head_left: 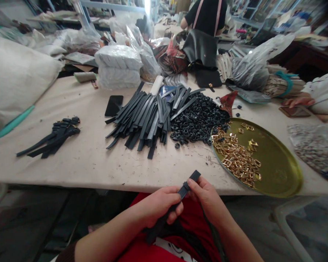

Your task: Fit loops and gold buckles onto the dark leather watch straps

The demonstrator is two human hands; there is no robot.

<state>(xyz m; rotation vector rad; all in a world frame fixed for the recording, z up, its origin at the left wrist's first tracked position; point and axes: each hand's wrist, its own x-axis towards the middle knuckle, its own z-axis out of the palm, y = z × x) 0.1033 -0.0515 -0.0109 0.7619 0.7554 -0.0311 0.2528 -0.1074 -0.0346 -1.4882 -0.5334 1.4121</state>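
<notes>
A dark strap (183,190) with a small loop around it slants up over the table's front edge, its lower part hanging toward my lap. My left hand (165,205) is closed around the strap below the loop. Thumb and fingers of my right hand (203,191) pinch it at the loop, near the upper end. Beyond my hands lie a fanned pile of dark strips (142,118) and a heap of small black loops (199,116). Gold buckles (239,160) cover the left part of a round golden tray (284,171) on the right.
Several finished-looking straps (56,136) lie at left, and a black phone (114,106) is beside the strips. Wrapped packs (118,67), a black bag (200,49) and plastic bags line the back. Another person's hand (300,100) rests on a phone at right; a person in black stands behind.
</notes>
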